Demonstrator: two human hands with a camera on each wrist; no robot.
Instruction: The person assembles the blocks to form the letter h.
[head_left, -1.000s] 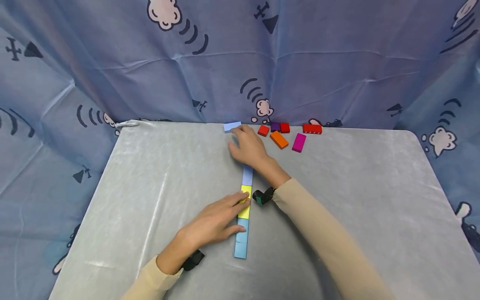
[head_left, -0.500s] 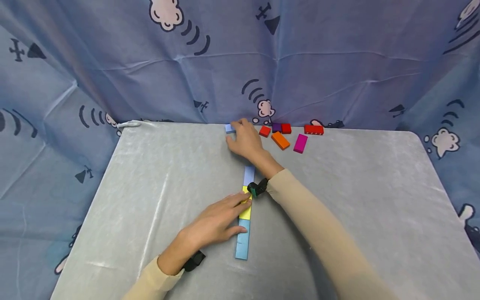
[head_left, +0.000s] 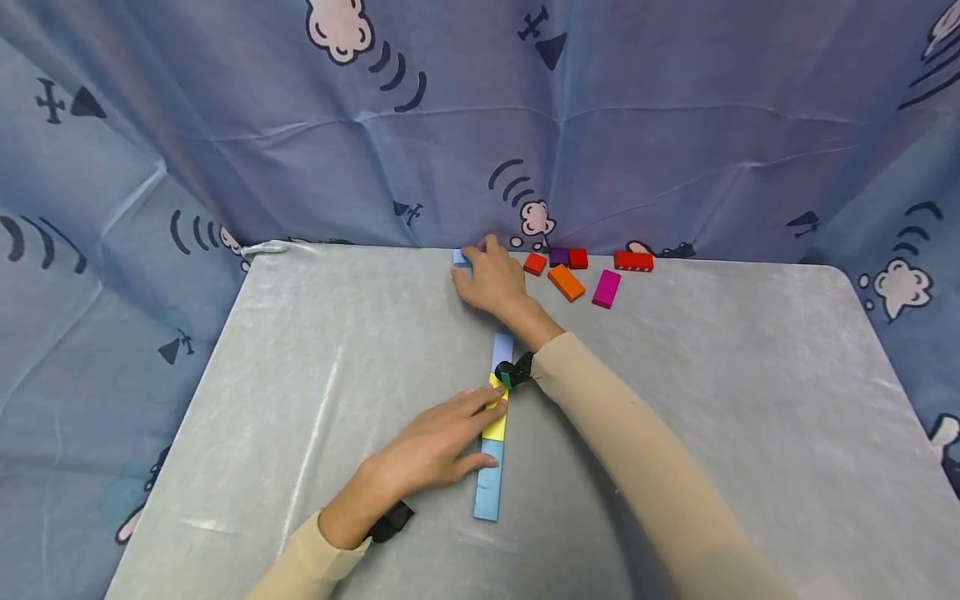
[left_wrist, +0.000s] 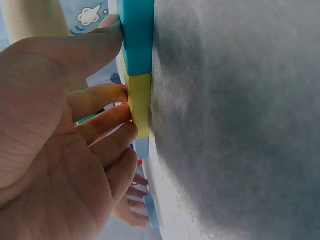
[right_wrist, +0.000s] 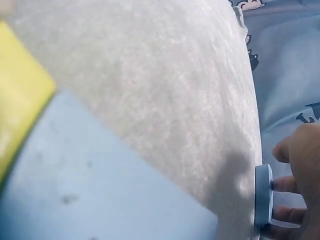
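Near the table's middle, my left hand (head_left: 435, 442) lies with extended fingers and touches a yellow block (head_left: 495, 428). Its thumb touches the sky-blue block (head_left: 487, 492) at the near end of this row. At the row's far end lies a pale blue block (head_left: 502, 348), large in the right wrist view. My right hand (head_left: 491, 279) reaches to the far edge, over a second pale blue block (right_wrist: 263, 195). In the right wrist view, fingertips touch that block's upper face, while one digit stands apart from it. In the head view the hand covers part of this block.
Right of my right hand lie a small red block (head_left: 535, 264), a purple block (head_left: 558, 256), another small red block (head_left: 577, 258), an orange block (head_left: 566, 282), a magenta block (head_left: 606, 288) and a longer red block (head_left: 633, 262). A patterned blue curtain (head_left: 645, 150) hangs behind the table.
My right hand has moved slightly left and now covers more of the far pale blue block. The left hand keeps its place on the row. The whole head view has shifted a little.
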